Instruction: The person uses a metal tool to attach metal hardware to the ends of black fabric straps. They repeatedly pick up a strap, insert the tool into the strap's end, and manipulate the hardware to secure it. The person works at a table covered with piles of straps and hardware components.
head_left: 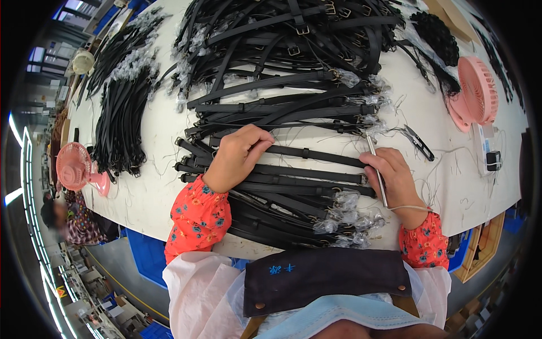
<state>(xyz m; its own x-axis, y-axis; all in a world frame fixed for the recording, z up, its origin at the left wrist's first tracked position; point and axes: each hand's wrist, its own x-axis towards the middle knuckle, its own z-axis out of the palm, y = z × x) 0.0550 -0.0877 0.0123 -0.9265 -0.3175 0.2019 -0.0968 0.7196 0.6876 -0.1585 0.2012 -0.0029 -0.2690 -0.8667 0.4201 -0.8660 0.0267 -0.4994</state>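
White and wide, the table (pixel 141 186) in front of me is heaped with black leather straps (pixel 293 73), many with small metal buckles and clear plastic wrapped round their ends. Loose thread ends lie scattered on the bare surface.

My left hand (pixel 237 158) lies curled, knuckles up, pressing down on the top strap (pixel 316 153) of the stack nearest me, fingertips resting on the leather rather than gripping round it. My right hand (pixel 395 178) is closed around a thin metal tool (pixel 377 169), its tip reaching up to the buckle end of that same strap, where the plastic-wrapped ends (pixel 350 217) bunch together. A thin cord loops round my right wrist.

To do this well, I judge that the left hand should keep the strap flat and taut so the end does not slide about under the tool. The tool tip wants to work close to the buckle and only on the stray thread, clear of the leather edge and the plastic. Short, controlled movements seem safest, with neighbouring straps lying so tight against this one.

Small black snips (pixel 419 141) lie on the table just beyond my right hand. A pink fan (pixel 477 93) stands at the right edge and another pink fan (pixel 73 166) at the left.
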